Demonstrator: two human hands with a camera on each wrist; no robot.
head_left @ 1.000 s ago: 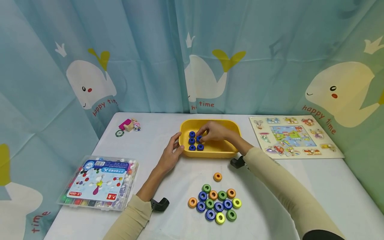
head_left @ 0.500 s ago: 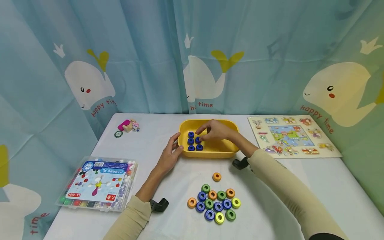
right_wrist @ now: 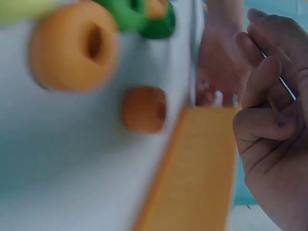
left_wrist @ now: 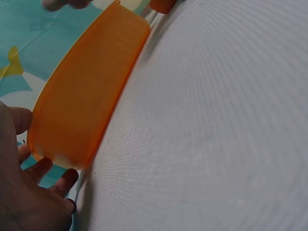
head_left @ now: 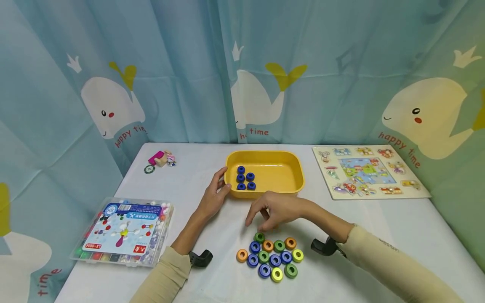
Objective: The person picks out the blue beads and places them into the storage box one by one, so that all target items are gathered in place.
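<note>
At the back of the table is a yellow plastic tray [head_left: 280, 172] with several blue rings [head_left: 250, 176] at its left end. My left hand [head_left: 213, 201] rests against the tray's left end, fingers spread along the outer wall. My right hand [head_left: 282, 210] hovers in front of the tray with bent, loose fingers holding nothing. In the right wrist view, a lone orange ring [right_wrist: 144, 109] lies between the tray and the other rings; my right hand hides it in the head view. Several blue, green [head_left: 291, 270], orange [head_left: 242, 255] and yellow rings [head_left: 277, 275] lie grouped nearer the front.
A clear box [head_left: 123, 231] of coloured pieces lies at the left. Small toys [head_left: 162, 159] and a green-rimmed disc [head_left: 149, 169] are at the back left. A wooden puzzle board [head_left: 369, 172] lies at the back right. A whale-print curtain [head_left: 189, 84] surrounds the table.
My right hand has let go of a blue ring in the tray and moved out over the tray's front edge, toward the grouped rings. My left hand stays at the tray's end.
</note>
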